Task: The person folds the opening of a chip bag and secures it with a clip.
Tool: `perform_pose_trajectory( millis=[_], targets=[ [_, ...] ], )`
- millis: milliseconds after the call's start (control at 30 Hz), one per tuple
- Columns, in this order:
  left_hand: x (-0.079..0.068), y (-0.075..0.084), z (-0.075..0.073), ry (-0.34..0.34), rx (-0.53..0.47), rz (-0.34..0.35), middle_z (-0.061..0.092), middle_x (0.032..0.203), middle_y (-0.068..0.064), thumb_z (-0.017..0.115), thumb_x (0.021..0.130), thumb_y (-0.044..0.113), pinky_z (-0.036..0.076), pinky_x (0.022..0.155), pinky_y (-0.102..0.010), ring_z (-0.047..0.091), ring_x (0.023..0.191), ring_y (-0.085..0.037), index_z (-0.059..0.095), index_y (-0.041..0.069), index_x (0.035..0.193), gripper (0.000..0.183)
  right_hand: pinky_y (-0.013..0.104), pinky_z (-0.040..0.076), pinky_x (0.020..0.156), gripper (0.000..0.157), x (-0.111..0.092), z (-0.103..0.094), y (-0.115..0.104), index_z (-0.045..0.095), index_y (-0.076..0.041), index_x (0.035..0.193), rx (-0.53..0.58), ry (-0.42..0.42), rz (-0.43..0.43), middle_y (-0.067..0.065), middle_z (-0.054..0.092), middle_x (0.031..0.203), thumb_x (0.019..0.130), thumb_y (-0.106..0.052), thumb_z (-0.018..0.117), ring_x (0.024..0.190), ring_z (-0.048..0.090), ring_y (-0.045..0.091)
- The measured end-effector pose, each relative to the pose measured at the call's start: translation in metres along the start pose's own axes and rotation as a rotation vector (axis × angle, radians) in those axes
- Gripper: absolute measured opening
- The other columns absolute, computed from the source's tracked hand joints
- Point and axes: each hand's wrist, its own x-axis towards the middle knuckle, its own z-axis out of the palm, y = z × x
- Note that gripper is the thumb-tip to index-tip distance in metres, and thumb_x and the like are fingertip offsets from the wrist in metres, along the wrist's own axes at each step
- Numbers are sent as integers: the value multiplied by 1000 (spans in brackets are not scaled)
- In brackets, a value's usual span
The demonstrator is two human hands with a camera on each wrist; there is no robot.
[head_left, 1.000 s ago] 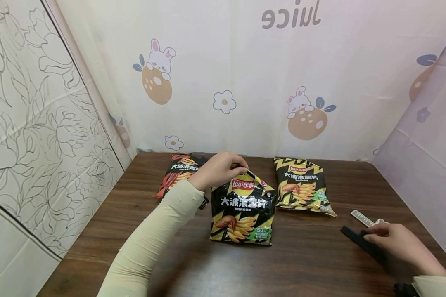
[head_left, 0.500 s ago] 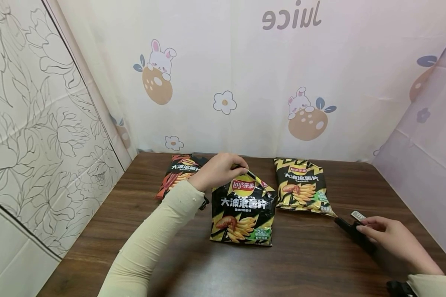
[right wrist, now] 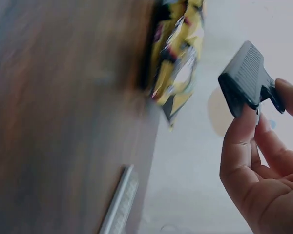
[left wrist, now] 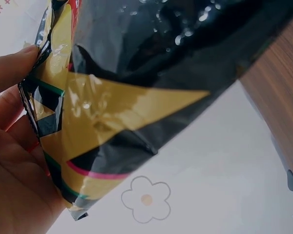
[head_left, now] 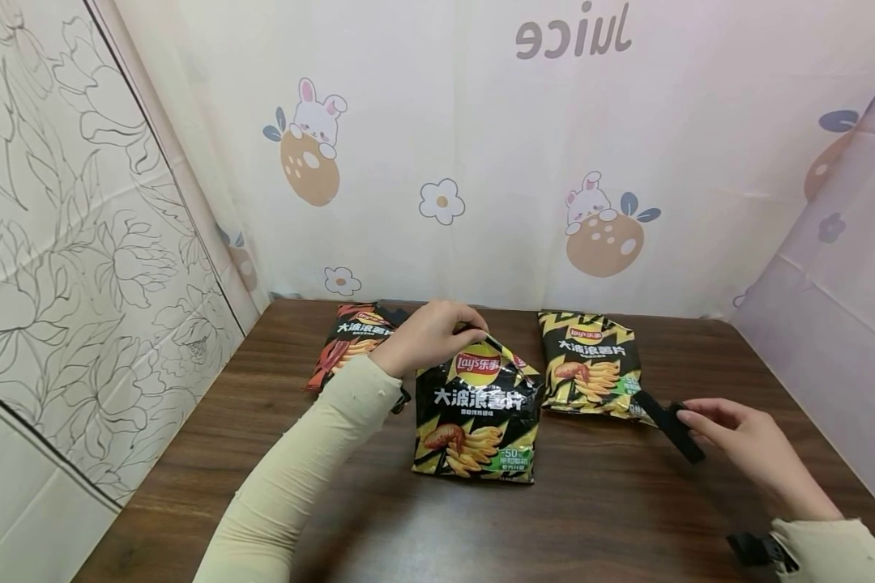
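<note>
In the head view my left hand point(head_left: 437, 332) pinches the top edge of a black-and-yellow Lay's chip bag point(head_left: 474, 437), which stands upright on the table. The left wrist view shows the folded top corner of this chip bag point(left wrist: 102, 126) between thumb and fingers. My right hand point(head_left: 744, 441) holds a long black bag clip point(head_left: 667, 425) by its handle, thumb on one side and fingers on the other. From the head, the clip overlaps the lower right corner of a second black-and-yellow chip bag point(head_left: 586, 364). The right wrist view shows the ridged clip point(right wrist: 246, 73) off the table.
A red-and-black chip bag point(head_left: 350, 340) lies at the back left, partly behind my left arm, with a dark piece at its top. A pale bar-shaped item point(right wrist: 119, 204) lies on the wooden table point(head_left: 554, 518). A printed curtain point(head_left: 437, 121) hangs behind the table.
My right hand has moved left and away from me with the black bag clip, from near the white item towards the bags. My left hand and its chip bag have stayed put.
</note>
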Motion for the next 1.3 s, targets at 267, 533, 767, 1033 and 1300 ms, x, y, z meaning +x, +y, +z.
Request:
perform_pose_trajectory(
  millis=[267, 533, 767, 1033, 1300],
  targets=[
    [0, 1, 0, 5, 11, -8, 72, 106, 0, 59, 99, 24, 47, 70, -27, 58, 73, -9, 73, 14, 110, 21, 30, 57, 67, 66, 6, 4, -28, 52, 1, 138, 26, -2, -57, 21, 66, 119, 97, -51, 55, 80, 66, -6],
    [0, 1, 0, 7, 10, -5, 72, 107, 0, 59, 100, 24, 48, 75, -28, 59, 78, -9, 73, 14, 110, 21, 26, 53, 64, 62, 12, 7, -58, 55, -2, 137, 26, 7, -132, 23, 64, 122, 97, -50, 56, 83, 62, -11],
    [0, 2, 0, 5, 11, 0, 72, 107, 0, 58, 100, 24, 49, 77, -29, 60, 82, -8, 73, 14, 110, 21, 22, 53, 68, 54, 18, 10, -82, 59, -4, 133, 35, 41, -206, 18, 67, 117, 96, -44, 59, 84, 63, -7],
    [-1, 2, 0, 3, 16, 7, 72, 109, 0, 58, 100, 24, 50, 80, -30, 62, 86, -9, 73, 14, 111, 21, 25, 47, 62, 51, 21, 15, -105, 62, -8, 130, 50, 38, -246, 12, 67, 114, 95, -45, 61, 80, 60, 2],
    [-2, 3, -2, 2, 33, 26, 72, 107, 0, 58, 100, 24, 50, 80, -30, 61, 87, -9, 73, 14, 111, 21, 17, 49, 76, 50, 22, 20, -125, 62, -9, 129, 86, 13, -283, 15, 61, 129, 95, -45, 61, 92, 58, -5]
  ],
)
